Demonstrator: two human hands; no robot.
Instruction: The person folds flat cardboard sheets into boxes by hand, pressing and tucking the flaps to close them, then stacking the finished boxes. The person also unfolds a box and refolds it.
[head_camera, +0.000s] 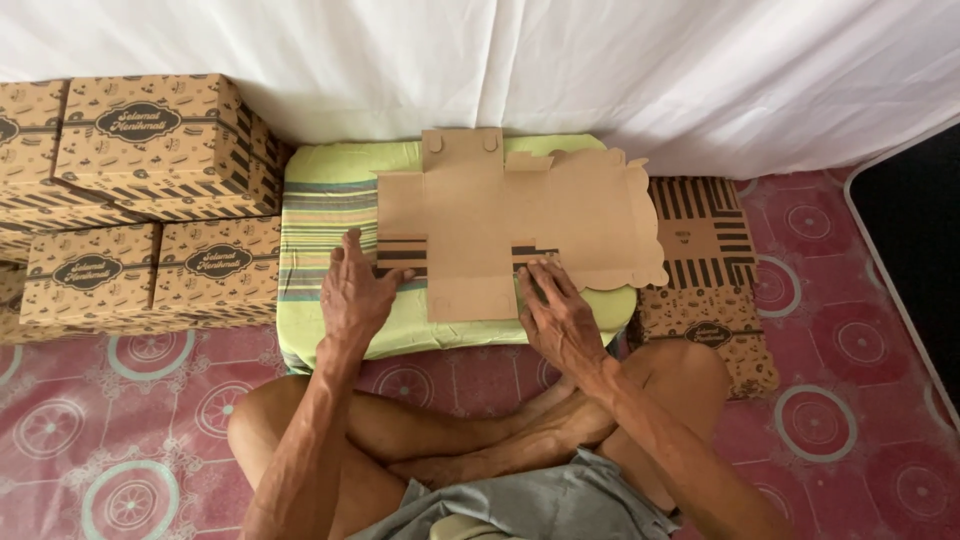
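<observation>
A flat, unfolded brown cardboard box blank (500, 215) lies plain side up on a green striped cushion (325, 215). My left hand (355, 290) rests palm down at the blank's left edge, fingers pressing a folded striped flap. At the blank's lower middle my right hand (555, 310) presses flat on another folded striped flap. Neither hand grips anything; both push down with fingers spread. I sit cross-legged on the floor just in front of the cushion.
Several assembled brown patterned boxes (150, 150) are stacked at the left against a white cloth backdrop (600, 60). A pile of flat printed blanks (710, 270) lies right of the cushion. A pink patterned floor mat (850, 400) covers the ground.
</observation>
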